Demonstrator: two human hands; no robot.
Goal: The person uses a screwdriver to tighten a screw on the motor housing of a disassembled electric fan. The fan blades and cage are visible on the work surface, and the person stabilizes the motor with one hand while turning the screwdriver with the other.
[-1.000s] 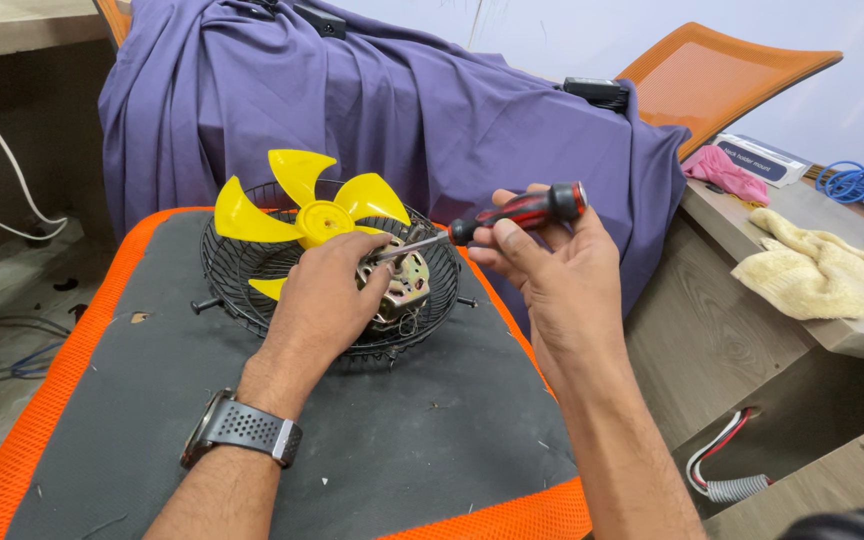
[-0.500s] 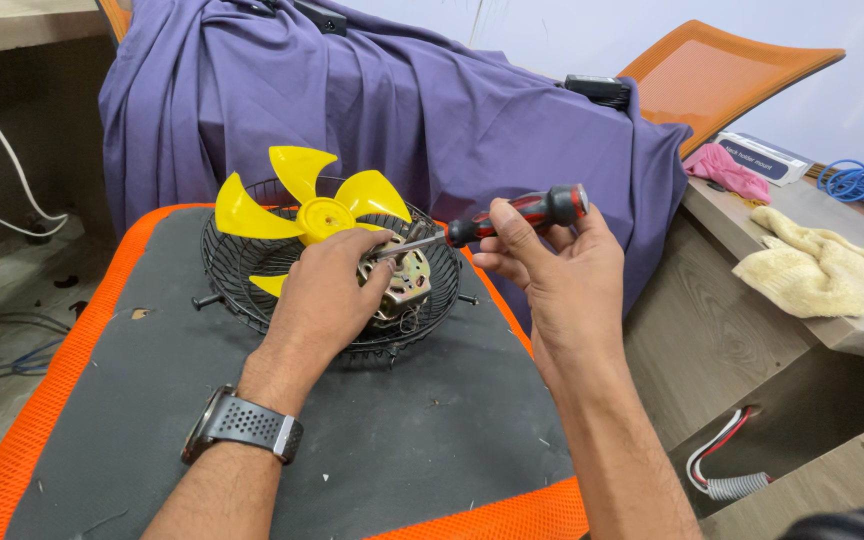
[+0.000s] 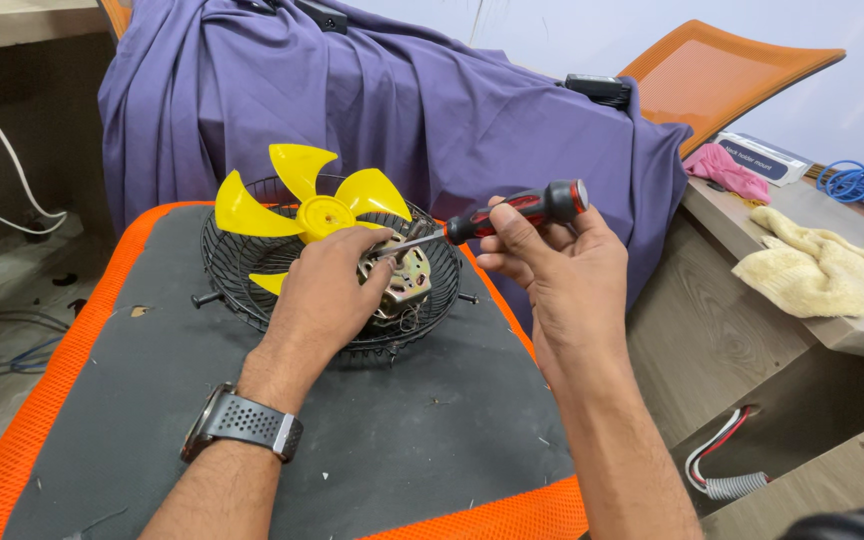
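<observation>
little moved since earlier: right hand (image 3: 562, 275) grips screwdriver (image 3: 512, 212), tip at motor (image 3: 400, 283); left hand (image 3: 327, 290) clasps motor. probably undoing screw; next needs steady turning.

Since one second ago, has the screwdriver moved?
No. The screwdriver keeps its place: its tip sits at the motor inside the grille, handle in the right hand, as before. The left hand also stays.

- My left hand (image 3: 327, 290) reaches forward palm down, fingers curled in a grip, wrist straight.
- My right hand (image 3: 562, 270) is raised beside it, thumb and fingertips pinched shut, forearm angled inward.
</observation>
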